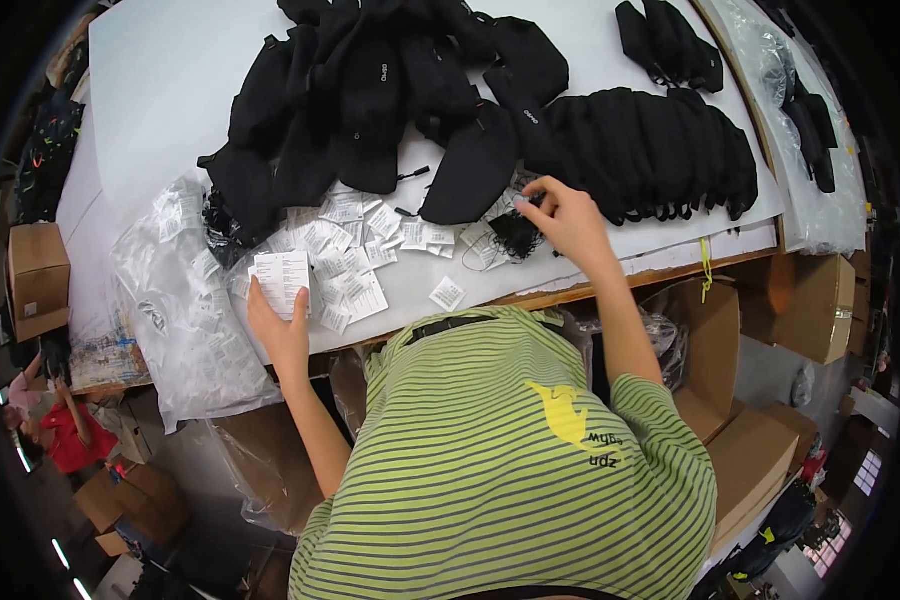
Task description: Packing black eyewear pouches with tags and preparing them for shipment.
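a big white table holds a pile of black bags, little white paper tags (lots of them) and clear plastic bags.

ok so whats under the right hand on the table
Under the right hand lies a bundle of black strings among small white sachets on the white table. What sits beneath the palm itself is covered.

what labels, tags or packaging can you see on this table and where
Stack of white printed tags: rectangular, held in the left hand at the table's near edge.
Loose white tags: small rectangles scattered mid-table below the black pouches.
Single white tag: alone near the front edge.
Clear plastic bags: crumpled, draped over the table's left edge.
Brown cardboard box: far left.
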Demonstrator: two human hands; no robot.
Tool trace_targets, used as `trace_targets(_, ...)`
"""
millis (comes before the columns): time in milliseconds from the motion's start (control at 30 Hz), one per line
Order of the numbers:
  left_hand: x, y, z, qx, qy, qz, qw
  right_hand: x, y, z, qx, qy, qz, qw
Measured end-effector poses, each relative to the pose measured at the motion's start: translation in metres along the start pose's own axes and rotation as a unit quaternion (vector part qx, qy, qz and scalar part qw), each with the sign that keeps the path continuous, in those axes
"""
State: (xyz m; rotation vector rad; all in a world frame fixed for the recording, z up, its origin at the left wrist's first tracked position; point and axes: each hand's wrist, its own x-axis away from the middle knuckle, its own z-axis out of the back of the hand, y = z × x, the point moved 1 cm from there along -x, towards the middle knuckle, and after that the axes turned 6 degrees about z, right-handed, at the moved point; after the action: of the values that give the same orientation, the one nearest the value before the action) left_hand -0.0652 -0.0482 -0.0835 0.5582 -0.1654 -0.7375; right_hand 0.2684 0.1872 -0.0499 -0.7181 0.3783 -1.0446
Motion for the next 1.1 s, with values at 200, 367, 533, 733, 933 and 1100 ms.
trace_targets(200, -0.005, -0.002, 0.0, -0.023, 0.033, -0.001, 0.999, -0.002, -0.01, -0.026, 0.018, 0.035, -0.025, 0.999)
trace_targets(367, -0.012, -0.011, 0.002, -0.009, 0.103, 0.032, 0.994, 0.005, -0.038, 0.01, -0.062, 0.151, 0.083, 0.983)
trace_targets(533, -0.02, -0.004, 0.013, 0.16, -0.009, 0.073, 0.984, 0.017, -0.07, 0.041, -0.276, 0.266, 0.153, 0.911)
trace_targets(733, 0.004, 0.114, 0.026, 0.481, -0.099, 0.156, 0.857, 0.018, -0.085, 0.029, -0.508, 0.039, 0.046, 0.859)
trace_targets(933, 0.023, 0.163, 0.012, 0.432, -0.228, -0.035, 0.872, 0.028, -0.118, -0.005, -0.393, -0.042, 0.071, 0.916)
trace_targets(1100, 0.029, 0.179, 0.015, 0.413, -0.177, -0.064, 0.891, 0.031, -0.124, -0.017, -0.255, -0.031, 0.166, 0.952)
